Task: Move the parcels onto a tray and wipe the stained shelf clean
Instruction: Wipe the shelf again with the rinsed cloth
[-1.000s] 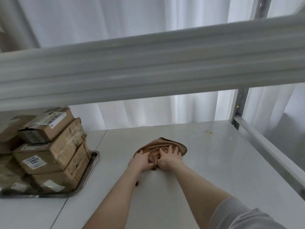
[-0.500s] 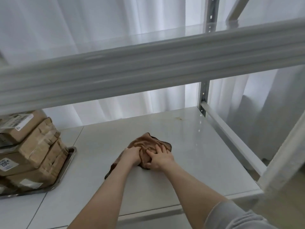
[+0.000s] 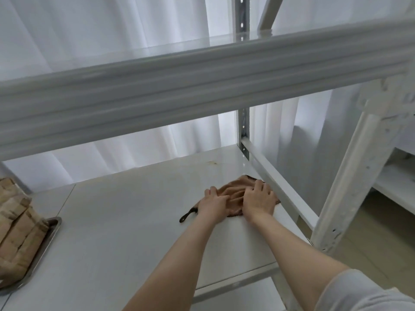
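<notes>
Both hands down on the brown cloth (image 3: 235, 191), right of centre in the frame, on the white shelf (image 3: 134, 221). Left hand (image 3: 213, 204) covers the cloth's left part, palm down, fingers spread and lying on the fabric, not wrapped round it. Right hand (image 3: 259, 202) covers the right part in the same way, fingers splayed flat and pointing to the top of the frame. Neither hand is clenched: both press, neither pinches. Cloth is bunched into folds between the two hands; its right edge sits just beside the side rail (image 3: 276, 182), and I cannot tell if they touch. A dark hanging loop (image 3: 187, 216) trails out from under the left wrist, lying on the shelf. A yellowish stain (image 3: 212, 163) is above the cloth in the frame, near the shelf's back edge, apart from the cloth. Parcels (image 3: 15, 232), brown taped cardboard, are stacked at the left edge, partly cut off by the frame, and sit on a metal tray (image 3: 50, 232) whose corner shows at lower left, well apart from the hands. An upper shelf beam (image 3: 179, 90) crosses the frame above, blurred. A grey sleeve (image 3: 359, 292) is at lower right. A white curtain (image 3: 112, 30) hangs behind the rack.
</notes>
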Demonstrator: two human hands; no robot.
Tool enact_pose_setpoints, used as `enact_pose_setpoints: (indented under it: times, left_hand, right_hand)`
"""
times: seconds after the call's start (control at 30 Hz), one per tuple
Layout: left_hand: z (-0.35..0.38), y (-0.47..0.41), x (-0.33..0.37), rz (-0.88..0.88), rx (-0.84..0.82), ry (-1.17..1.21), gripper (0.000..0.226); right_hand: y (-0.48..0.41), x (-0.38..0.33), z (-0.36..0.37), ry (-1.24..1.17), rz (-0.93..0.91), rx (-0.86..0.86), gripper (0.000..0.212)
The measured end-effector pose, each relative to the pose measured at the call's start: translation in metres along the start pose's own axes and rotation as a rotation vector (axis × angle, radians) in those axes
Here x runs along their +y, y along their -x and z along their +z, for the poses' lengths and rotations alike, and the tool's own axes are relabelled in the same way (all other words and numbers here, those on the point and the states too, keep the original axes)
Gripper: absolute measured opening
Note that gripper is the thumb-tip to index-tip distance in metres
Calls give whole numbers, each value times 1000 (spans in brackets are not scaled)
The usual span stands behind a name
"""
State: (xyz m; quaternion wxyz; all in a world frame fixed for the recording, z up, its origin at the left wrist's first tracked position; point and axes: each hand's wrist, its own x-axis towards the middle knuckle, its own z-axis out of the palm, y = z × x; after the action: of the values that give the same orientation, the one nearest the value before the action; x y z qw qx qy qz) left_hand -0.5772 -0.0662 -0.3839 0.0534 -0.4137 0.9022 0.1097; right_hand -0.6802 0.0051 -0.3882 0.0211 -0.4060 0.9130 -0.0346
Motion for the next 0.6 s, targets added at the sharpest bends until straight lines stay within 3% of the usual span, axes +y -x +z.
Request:
enact_pose_setpoints:
  times: [0.13,0.23,0.4,0.47,0.6]
  left_hand:
    - [0,-10,-26,-102,26,-9,41]
    - [-3,-17,-58,-228,32,85,62]
    - [-11,-29,-140,-365,18,87,78]
    - [-8,-38,-176,-416,4,52,90]
    - [-9,-71,-231,-555,3,32,89]
  right_hand:
    - [-12,-27,2,-173,-8,-49,39]
    - [-27,-57,7,-291,-88,-134,41]
    - [-47,-136,20,-185,-306,-308,61]
    - [-53,-167,24,-159,-402,-345,60]
    - [-76,-206,28,-147,-534,-358,55]
